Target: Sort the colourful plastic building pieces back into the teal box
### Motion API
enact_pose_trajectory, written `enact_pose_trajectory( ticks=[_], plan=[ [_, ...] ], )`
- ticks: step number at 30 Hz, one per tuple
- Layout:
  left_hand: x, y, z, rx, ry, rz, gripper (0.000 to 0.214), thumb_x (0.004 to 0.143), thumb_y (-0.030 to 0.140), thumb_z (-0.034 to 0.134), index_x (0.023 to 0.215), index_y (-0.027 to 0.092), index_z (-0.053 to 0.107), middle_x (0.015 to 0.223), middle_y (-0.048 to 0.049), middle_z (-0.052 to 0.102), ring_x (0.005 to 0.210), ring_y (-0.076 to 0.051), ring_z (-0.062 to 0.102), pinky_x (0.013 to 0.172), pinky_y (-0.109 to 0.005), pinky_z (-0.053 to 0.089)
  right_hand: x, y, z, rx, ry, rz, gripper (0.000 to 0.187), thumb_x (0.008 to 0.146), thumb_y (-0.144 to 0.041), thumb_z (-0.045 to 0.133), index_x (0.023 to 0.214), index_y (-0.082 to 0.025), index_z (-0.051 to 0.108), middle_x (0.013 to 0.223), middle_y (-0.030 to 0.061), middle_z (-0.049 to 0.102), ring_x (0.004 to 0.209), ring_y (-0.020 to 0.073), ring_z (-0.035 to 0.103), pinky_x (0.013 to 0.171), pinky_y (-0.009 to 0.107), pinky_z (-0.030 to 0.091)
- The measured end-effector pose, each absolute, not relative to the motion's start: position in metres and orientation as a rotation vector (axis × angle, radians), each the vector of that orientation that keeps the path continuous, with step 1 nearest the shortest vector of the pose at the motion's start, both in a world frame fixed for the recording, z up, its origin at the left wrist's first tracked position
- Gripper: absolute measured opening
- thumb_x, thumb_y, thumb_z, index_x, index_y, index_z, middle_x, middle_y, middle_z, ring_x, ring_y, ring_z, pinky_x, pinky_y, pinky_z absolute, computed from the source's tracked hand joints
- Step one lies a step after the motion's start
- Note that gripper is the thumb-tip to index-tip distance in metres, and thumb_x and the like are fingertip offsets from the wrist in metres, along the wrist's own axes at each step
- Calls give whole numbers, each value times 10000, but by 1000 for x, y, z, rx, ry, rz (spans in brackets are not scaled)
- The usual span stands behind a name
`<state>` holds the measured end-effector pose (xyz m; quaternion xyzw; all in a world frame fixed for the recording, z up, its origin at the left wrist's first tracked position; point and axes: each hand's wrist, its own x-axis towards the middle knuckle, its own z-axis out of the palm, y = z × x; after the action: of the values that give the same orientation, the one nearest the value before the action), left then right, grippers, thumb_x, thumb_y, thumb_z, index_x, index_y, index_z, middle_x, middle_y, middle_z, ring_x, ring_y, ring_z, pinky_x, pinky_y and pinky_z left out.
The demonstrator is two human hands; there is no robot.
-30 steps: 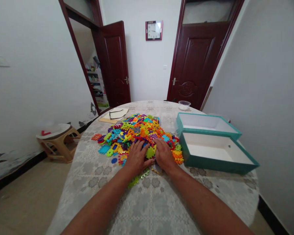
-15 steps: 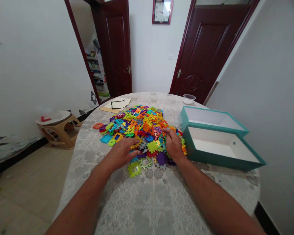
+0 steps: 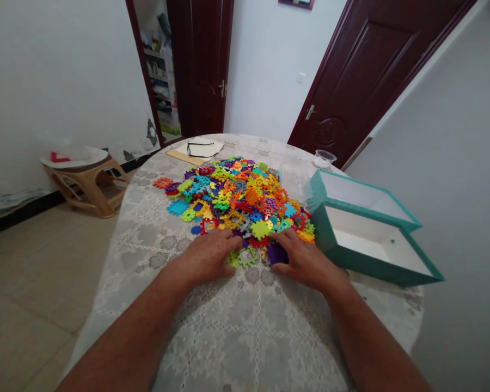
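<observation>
A heap of colourful plastic building pieces point(image 3: 232, 190) lies on the patterned tablecloth, many with notched edges, some square and some gear-shaped. My left hand point(image 3: 214, 253) rests at the heap's near edge, thumb and fingers apart. Next to its thumb is a lime-green notched frame point(image 3: 248, 257); a red square frame point(image 3: 209, 225) lies just beyond the knuckles. On the other side, my right hand point(image 3: 304, 258) is spread with a purple square piece point(image 3: 276, 252) between thumb and fingers, not visibly gripped. A lime-green square piece point(image 3: 260, 229) sits between the two hands.
Two teal boxes with white insides, a nearer box point(image 3: 363, 237) and a farther one point(image 3: 363, 191), stand at the right. Black-framed glasses point(image 3: 201, 149) lie on paper at the back left. A clear bowl point(image 3: 325, 158) stands at the back right. A plastic stool point(image 3: 93, 182) is on the floor.
Both hands have come nearer to me, down to the front edge of the heap. My right hand has left the heap's right side for the purple piece. The camera view has tilted down.
</observation>
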<state>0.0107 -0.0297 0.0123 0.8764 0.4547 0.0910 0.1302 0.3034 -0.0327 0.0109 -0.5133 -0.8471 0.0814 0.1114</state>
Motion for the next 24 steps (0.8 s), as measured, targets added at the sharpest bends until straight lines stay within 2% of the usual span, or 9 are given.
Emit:
enact_pose_trajectory(
  ticks=[5,9,15,19,22,24],
  plan=[
    [13,-29,18,2497,1262,322,299,843,261,675,1141,261,701,1107,-75,676,1003,-256,652,865,-347,523,299,-21,2,-1413,-2429,299,636,867,-269,764,1474,-272,575,1348,116,649,1153,284,676,1021,409,524],
    [17,-25,18,2479,1237,388,227,904,191,559,1069,241,707,1055,-76,716,986,-245,670,878,-348,528,306,-9,0,-1366,-2316,355,630,874,-197,692,1488,-228,556,1379,135,671,1234,286,654,1090,454,497],
    [16,-13,10,2384,1294,642,252,958,191,504,1102,234,706,1069,-66,753,1006,-234,694,926,-366,536,311,0,1,-1406,-2086,375,593,890,-295,701,1468,-254,575,1354,108,698,1148,269,696,1043,453,530],
    [18,-12,12,2244,1363,836,270,945,180,498,1128,217,693,1146,-66,761,1070,-228,698,998,-382,535,311,1,-1,-1480,-1955,466,641,894,-371,712,1500,-248,545,1173,81,749,941,242,722,900,410,579],
    [22,-14,14,2122,1387,927,336,901,158,523,1182,222,697,1231,-63,758,1155,-229,685,1074,-393,515,311,4,-5,-1463,-1891,456,690,887,-389,714,1535,-246,522,1218,95,741,969,249,722,909,415,574],
    [24,-14,14,2071,1388,945,338,892,169,537,1181,221,704,1214,-64,761,1146,-235,686,1071,-399,523,312,5,-8,-1470,-1865,421,700,883,-394,716,1539,-244,523,1269,108,729,1006,261,721,934,429,567]
  ],
)
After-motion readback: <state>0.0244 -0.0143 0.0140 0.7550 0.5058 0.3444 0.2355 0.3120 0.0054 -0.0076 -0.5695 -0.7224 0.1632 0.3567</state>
